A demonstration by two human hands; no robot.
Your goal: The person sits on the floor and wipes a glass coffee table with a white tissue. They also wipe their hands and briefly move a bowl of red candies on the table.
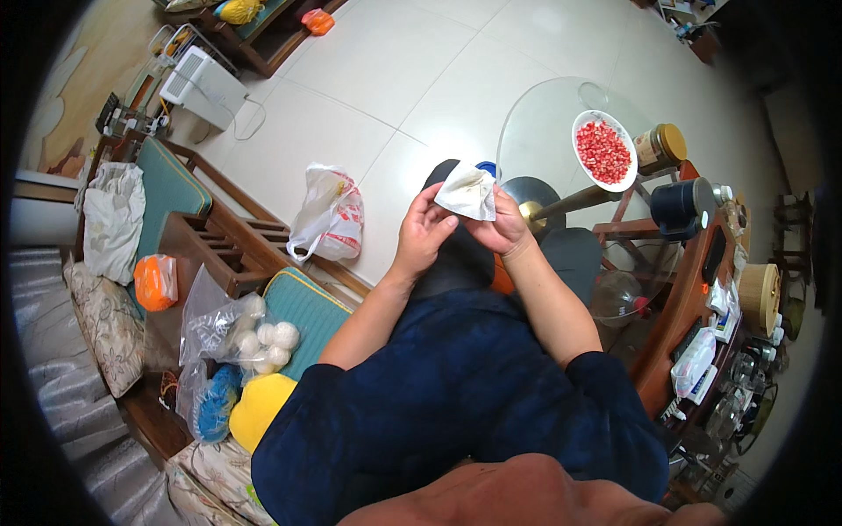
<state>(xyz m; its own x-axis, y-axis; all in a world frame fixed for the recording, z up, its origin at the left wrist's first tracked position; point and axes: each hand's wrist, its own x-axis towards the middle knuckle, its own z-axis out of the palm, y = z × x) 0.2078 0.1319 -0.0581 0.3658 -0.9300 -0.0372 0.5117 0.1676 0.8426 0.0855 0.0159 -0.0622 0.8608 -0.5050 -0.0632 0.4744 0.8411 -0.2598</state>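
A creased white tissue [467,191] with faint brownish marks is held out above my knees. My left hand [424,230] has its fingers at the tissue's left edge, its thumb extended towards the other hand. The tissue's right side is held by my right hand [505,223], with some fingers hidden beneath it. Ahead and to the right, a white oval bowl [635,172] full of red pomegranate seeds [602,152] rests on a round glass table [533,125]. Beside the bowl is a jar with a yellow lid [672,141].
A white plastic bag [329,217] stands on the tiled floor, left of my legs. Left of me, a wooden bench with a green cushion [316,309] holds bagged white yarn balls [270,342] and a yellow cushion [260,404]. A dark mug [674,207] stands by a cluttered wooden table [677,315] at right.
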